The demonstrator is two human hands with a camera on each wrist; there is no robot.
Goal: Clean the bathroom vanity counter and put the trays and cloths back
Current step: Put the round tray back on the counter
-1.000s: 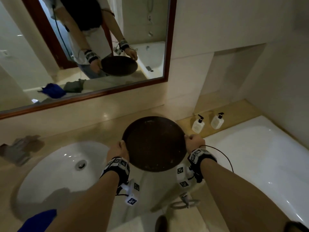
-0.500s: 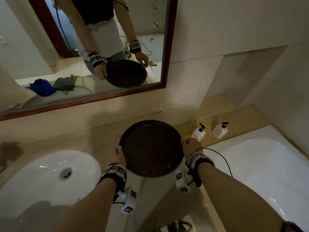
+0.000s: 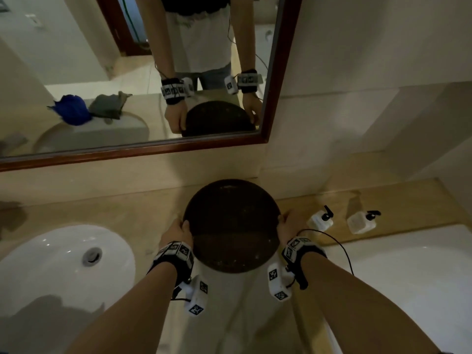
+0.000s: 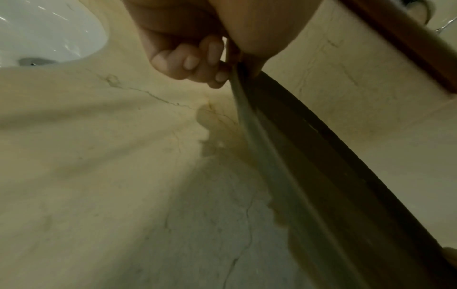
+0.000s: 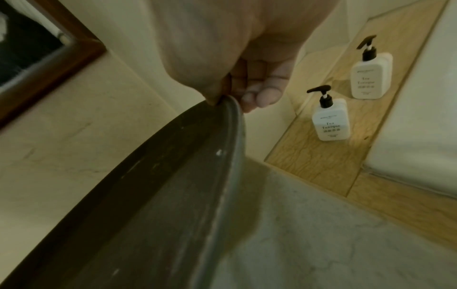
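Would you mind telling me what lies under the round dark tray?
Under the round dark tray, held by the left hand and right hand, bare veined counter shows. The part beneath its centre is hidden.

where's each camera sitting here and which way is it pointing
Head: above, looking forward and down at the round tray, counter, sink and mirror; both forearms show, left hand and right hand on the rim.
Left wrist: under the left arm, looking along curled fingers at the tray edge, toward the sink.
Right wrist: under the right arm, looking along the fingers toward two pump bottles.
Shared: all three show the tray and counter; head and right wrist share the bottles.
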